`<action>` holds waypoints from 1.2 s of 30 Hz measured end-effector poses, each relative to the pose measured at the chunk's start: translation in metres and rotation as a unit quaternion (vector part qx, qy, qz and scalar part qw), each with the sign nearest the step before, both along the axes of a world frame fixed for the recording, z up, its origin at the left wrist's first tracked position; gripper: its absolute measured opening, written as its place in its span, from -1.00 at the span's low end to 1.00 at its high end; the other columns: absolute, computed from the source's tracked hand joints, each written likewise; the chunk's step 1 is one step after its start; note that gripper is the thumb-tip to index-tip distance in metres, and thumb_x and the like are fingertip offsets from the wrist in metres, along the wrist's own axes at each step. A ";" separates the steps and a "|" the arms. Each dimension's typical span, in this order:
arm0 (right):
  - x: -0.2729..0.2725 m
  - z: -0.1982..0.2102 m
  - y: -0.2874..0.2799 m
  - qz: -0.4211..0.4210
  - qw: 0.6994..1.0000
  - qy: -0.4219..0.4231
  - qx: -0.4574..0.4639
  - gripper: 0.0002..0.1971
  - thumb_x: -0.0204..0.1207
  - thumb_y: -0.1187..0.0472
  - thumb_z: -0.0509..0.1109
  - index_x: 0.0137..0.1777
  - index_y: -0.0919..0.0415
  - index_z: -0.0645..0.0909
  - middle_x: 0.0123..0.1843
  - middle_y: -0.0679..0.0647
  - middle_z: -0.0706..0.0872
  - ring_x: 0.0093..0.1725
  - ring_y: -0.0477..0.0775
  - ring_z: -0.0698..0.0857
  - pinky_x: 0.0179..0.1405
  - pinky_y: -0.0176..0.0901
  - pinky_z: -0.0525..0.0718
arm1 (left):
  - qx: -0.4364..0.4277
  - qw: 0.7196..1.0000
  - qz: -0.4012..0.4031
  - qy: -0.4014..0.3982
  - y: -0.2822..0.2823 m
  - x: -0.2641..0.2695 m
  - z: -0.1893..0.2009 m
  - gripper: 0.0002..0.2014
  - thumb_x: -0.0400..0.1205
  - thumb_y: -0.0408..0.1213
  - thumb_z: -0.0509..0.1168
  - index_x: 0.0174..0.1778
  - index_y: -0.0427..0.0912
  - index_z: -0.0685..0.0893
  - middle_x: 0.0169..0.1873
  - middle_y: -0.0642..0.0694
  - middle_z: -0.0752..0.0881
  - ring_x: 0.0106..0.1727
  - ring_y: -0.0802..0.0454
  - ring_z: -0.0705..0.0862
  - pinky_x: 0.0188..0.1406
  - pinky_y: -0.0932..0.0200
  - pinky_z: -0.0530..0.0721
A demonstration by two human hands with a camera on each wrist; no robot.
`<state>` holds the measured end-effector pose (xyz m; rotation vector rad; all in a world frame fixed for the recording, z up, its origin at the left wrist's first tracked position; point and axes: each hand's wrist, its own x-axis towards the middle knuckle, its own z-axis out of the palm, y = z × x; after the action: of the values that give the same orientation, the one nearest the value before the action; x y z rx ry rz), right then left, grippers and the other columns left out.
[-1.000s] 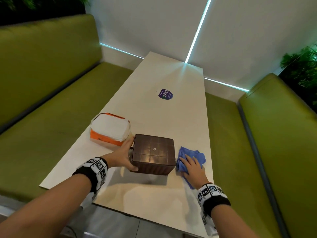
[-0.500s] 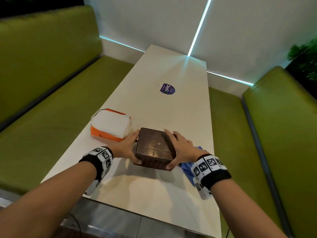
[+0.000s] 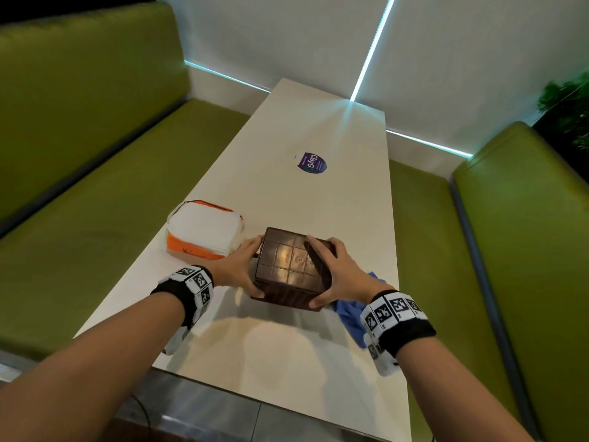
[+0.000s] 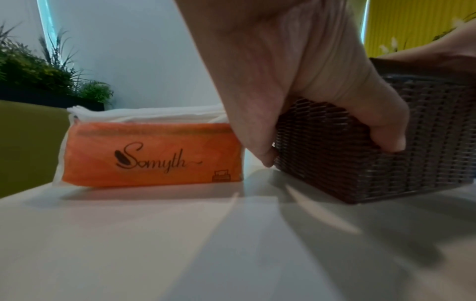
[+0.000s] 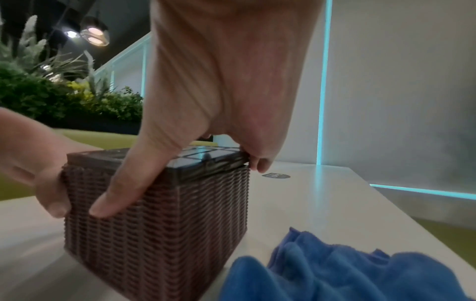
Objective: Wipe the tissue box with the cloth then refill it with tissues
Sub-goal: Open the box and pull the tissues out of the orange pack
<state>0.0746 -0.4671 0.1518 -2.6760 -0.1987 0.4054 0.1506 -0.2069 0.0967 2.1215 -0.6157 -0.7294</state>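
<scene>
The brown woven tissue box stands bottom-up on the white table, its flat gridded base facing me. My left hand grips its left side, thumb on the near face. My right hand grips the right side, fingers over the top edge and thumb at the near corner. In the left wrist view the box looks slightly tilted. The blue cloth lies crumpled on the table just right of the box, under my right wrist, held by neither hand. An orange pack of white tissues lies left of the box.
Green bench seats run along both long sides of the table. A purple sticker sits on the far half of the tabletop. The near table edge is close to my forearms. Plants stand behind the seats.
My right hand left the blue cloth and moved left onto the tissue box. Both hands now hold the box; the cloth stays on the table.
</scene>
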 end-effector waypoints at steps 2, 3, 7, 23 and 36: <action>-0.002 -0.002 0.001 -0.010 0.999 0.013 0.051 0.36 0.00 -0.02 0.78 0.66 -0.25 -0.12 0.59 0.06 -0.05 0.59 0.26 0.19 0.60 0.10 0.35 | -0.015 1.000 0.004 0.004 0.001 -0.001 0.000 0.34 0.22 -0.24 0.72 0.72 -0.02 -0.12 0.63 -0.02 0.10 0.63 0.01 0.14 0.61 0.11 0.12; -0.003 -0.002 0.001 -0.016 0.998 0.009 0.068 0.35 0.01 0.00 0.78 0.67 -0.24 -0.11 0.59 0.04 -0.06 0.59 0.24 0.18 0.61 0.06 0.33 | -0.024 1.000 0.009 0.004 0.003 -0.002 -0.001 0.33 0.23 -0.24 0.72 0.72 0.00 -0.12 0.64 -0.02 0.11 0.63 0.00 0.16 0.62 0.08 0.14; -0.007 0.001 -0.001 -0.034 0.994 -0.044 0.094 0.32 0.06 0.00 0.77 0.67 -0.24 -0.10 0.55 0.00 -0.01 0.57 0.18 0.19 0.58 -0.07 0.34 | -0.030 0.999 0.024 -0.003 0.006 -0.008 -0.004 0.29 0.28 -0.20 0.68 0.73 -0.01 -0.14 0.67 -0.01 0.08 0.65 0.00 0.16 0.67 -0.02 0.18; -0.093 0.054 0.021 -0.131 0.851 0.169 0.479 -0.68 0.71 0.31 0.17 0.34 -0.09 0.46 0.00 -0.01 0.81 -0.30 0.23 0.81 -0.40 -0.14 0.74 | -0.087 0.988 0.126 0.037 0.050 -0.066 -0.032 -0.35 0.57 -0.33 0.46 0.58 -0.06 0.41 0.42 0.01 0.58 0.47 0.04 0.53 0.21 0.30 0.57; -0.090 -0.033 0.017 -0.085 0.982 0.138 0.094 -0.87 0.69 0.07 0.24 0.12 0.01 0.58 -0.08 -0.06 0.64 -0.21 -0.14 0.60 -0.28 -0.33 0.60 | -0.039 0.990 0.134 -0.010 0.081 -0.077 -0.021 -0.48 0.66 -0.22 0.37 0.55 -0.02 0.46 0.16 0.16 0.69 0.16 0.28 0.66 -0.05 0.65 0.57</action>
<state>-0.0149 -0.4501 0.1191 -2.3964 0.0698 0.6599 0.0735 -0.1261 0.0757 2.0887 -0.3540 -0.5268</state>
